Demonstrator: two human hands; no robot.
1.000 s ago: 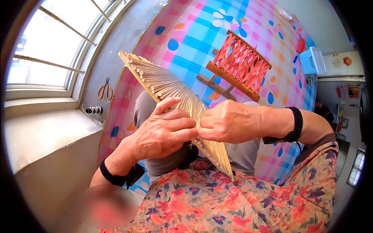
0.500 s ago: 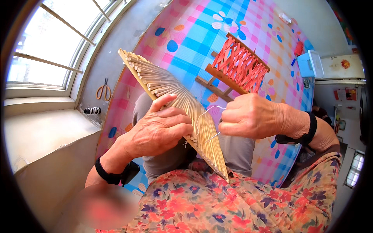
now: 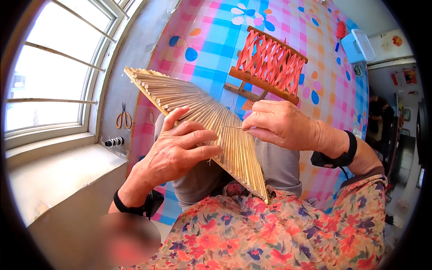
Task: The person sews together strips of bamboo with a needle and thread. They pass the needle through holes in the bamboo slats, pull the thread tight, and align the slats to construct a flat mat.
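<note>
A twisted, fan-like panel of pale, thin sticks (image 3: 240, 162) slants across my lap. My left hand (image 3: 182, 153) grips its near edge, with fingers bent over the sticks. Just right of it my right hand (image 3: 281, 126) is pinched, above the panel, on a thin pale strand (image 3: 231, 127), thread or needle, I cannot tell which, that runs leftward to the sticks. Short white ends poke out near my left thumb. Both wrists wear black bands; my grey-clad knees show beneath the panel.
A wooden stand laced with red strips (image 3: 270, 63) lies ahead on a checked sheet (image 3: 211, 40). On the left ledge by a barred window are scissors (image 3: 123, 118) and a striped spool (image 3: 114, 141). Farther right are a blue bin (image 3: 353, 47) and a dark-clothed person (image 3: 380, 112).
My right hand left the panel beside my left hand, drawing out a looped thread, and is now higher, with a short taut strand to the sticks. The view has shifted slightly.
</note>
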